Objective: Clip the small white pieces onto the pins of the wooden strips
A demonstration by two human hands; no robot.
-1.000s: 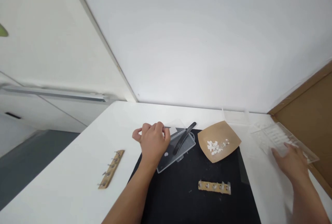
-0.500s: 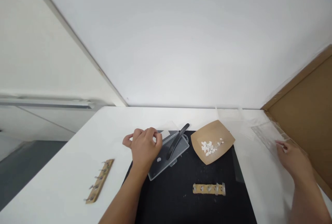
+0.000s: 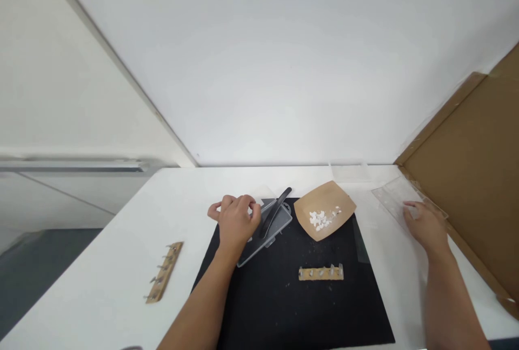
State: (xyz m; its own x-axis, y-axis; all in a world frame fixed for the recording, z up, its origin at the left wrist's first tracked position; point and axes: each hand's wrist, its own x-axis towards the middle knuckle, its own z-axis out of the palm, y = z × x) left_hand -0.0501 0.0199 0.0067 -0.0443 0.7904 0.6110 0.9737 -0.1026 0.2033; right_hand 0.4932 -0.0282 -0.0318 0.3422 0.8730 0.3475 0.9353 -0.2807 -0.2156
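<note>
White walls meet at a corner behind a white table, where a black mat serves as the landmark for everything laid out. At the mat's far left corner, the person's left hand rests curled over the near end of a clear plastic case, fingers bent and touching its lid, though whether they actually grip it cannot be told; a black curved tool lies across the case. Off the mat's right edge, the right hand lies flat and open, fingertips on a clear plastic tray that sits beside a brown cardboard sheet. A brown paper dish of small white bits stands on the mat's far side, a wooden strip with metal pegs lies near its middle, and a second pegged strip lies on the table well to its left. Judged from this, the tray looks thin and slippery, so a steady flat press and slow slide should suit it, while the left hand keeps the case from shifting.
</note>
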